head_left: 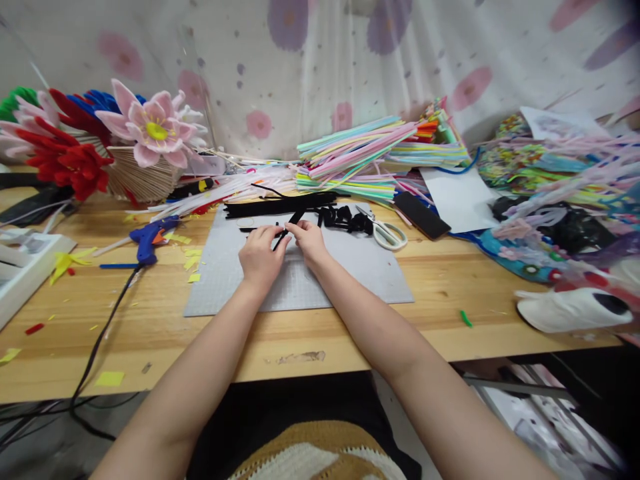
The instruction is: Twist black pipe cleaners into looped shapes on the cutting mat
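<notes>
Both hands are close together over a grey cutting mat (235,280). My left hand (263,253) pinches a black pipe cleaner (297,217), which sticks up at a slant between the fingertips. My right hand (309,241) has its fingers closed on the same black piece, just beside the left fingertips. Just beyond the hands lies a bundle of black pipe cleaners (280,205). To the right of it are several curled black pieces (345,219), and white-handled scissors (390,235) rest by them.
A blue hot glue gun (147,240) with a trailing cord lies left of the mat. Pastel pipe cleaners (355,147) are piled at the back. A dark phone (423,215) and white paper (459,200) lie right. Fuzzy flowers (150,127) stand at the left; a white roll (573,309) lies front right.
</notes>
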### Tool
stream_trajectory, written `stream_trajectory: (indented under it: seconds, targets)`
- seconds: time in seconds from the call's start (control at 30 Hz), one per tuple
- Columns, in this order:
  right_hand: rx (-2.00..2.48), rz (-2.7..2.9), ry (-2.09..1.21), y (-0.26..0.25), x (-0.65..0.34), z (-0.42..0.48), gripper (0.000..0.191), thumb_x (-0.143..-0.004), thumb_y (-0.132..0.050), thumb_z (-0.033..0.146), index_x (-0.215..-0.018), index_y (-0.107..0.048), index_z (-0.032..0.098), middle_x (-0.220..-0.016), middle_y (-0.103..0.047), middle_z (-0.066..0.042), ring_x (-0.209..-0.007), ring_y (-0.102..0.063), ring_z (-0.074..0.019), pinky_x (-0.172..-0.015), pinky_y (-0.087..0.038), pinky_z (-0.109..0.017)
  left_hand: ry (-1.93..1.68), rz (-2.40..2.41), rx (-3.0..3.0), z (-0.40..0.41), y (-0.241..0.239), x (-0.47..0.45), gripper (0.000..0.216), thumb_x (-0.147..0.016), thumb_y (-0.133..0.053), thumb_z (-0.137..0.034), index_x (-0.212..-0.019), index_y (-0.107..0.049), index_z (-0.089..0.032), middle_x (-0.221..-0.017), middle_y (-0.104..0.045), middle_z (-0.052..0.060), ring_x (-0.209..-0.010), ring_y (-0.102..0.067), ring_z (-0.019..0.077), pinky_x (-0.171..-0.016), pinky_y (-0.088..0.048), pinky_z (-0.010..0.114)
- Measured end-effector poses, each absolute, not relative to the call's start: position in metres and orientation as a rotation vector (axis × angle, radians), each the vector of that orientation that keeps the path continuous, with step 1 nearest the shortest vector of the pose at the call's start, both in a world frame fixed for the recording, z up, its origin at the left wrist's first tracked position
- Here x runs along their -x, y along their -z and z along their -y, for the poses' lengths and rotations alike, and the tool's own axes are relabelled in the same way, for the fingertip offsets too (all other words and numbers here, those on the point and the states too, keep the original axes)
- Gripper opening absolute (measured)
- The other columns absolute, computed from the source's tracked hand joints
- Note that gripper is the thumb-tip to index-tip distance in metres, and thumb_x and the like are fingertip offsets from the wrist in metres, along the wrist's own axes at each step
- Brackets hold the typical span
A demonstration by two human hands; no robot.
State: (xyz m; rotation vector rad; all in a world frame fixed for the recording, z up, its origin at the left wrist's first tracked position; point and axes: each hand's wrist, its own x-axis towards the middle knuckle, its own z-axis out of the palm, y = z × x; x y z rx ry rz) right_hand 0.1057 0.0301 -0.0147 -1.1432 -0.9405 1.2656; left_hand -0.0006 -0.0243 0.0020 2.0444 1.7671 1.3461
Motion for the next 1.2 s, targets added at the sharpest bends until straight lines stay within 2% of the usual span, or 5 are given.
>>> stream_trajectory:
  seconds: [0.27, 0.57, 0.9, 1.03, 1.2]
  targets:
    - [1.031, 1.038, -1.341, 0.008, -0.103, -0.024, 0.035, -0.053, -0.072, 0.039, -0.055, -0.044, 0.017, -0.051, -0.040, 0.007, -0.051, -0.034, -0.0052, -0.049, -0.024, -0.022, -1.314, -1.799, -1.663, 0.016, 0.000, 0.004, 0.018, -0.074, -0.062, -0.034, -0.082, -0.072, -0.021, -0.085, -0.070, 0.007, -0.080, -0.063, 0.0219, -0.076, -0.044, 0.034]
    - [0.841, 1.153, -1.504, 0.006, -0.111, -0.027, 0.037, -0.052, -0.074, 0.039, -0.056, -0.045, 0.016, -0.051, -0.045, 0.007, -0.047, -0.037, -0.0040, -0.049, -0.028, -0.021, -1.162, -1.069, -0.775, 0.011, -0.008, 0.009, 0.015, -0.061, -0.072, -0.017, -0.073, -0.068, -0.009, -0.071, -0.068, 0.008, -0.071, -0.064, 0.0157, -0.068, -0.052, 0.029]
    - [0.782, 1.209, -1.734, 0.003, -0.113, -0.023, 0.040, -0.054, -0.075, 0.044, -0.060, -0.046, 0.016, -0.054, -0.050, 0.005, -0.046, -0.043, -0.0043, -0.044, -0.029, -0.019, -0.974, -0.976, -0.687, 0.012, -0.017, 0.018, 0.010, -0.074, -0.056, -0.006, -0.069, -0.065, -0.008, -0.064, -0.066, 0.007, -0.061, -0.063, 0.0128, -0.060, -0.054, 0.026]
    - [0.930, 1.311, -1.629, 0.006, -0.112, -0.025, 0.038, -0.067, -0.062, 0.053, -0.067, -0.052, 0.016, -0.049, -0.041, 0.007, -0.043, -0.034, -0.0035, -0.042, -0.023, -0.019, -1.100, -1.044, -0.666, 0.008, -0.014, 0.022, 0.006, -0.072, -0.060, -0.008, -0.070, -0.065, -0.009, -0.063, -0.065, 0.005, -0.058, -0.061, 0.0098, -0.054, -0.051, 0.020]
    - [0.990, 1.550, -1.515, 0.000, -0.120, -0.023, 0.030, -0.068, -0.065, 0.043, -0.066, -0.053, 0.015, -0.055, -0.044, 0.006, -0.048, -0.031, -0.0039, -0.044, -0.021, -0.020, -1.193, -1.116, -0.724, 0.004, -0.010, 0.029, 0.006, -0.065, -0.068, -0.014, -0.069, -0.065, -0.010, -0.062, -0.064, 0.004, -0.057, -0.058, 0.0087, -0.050, -0.047, 0.017]
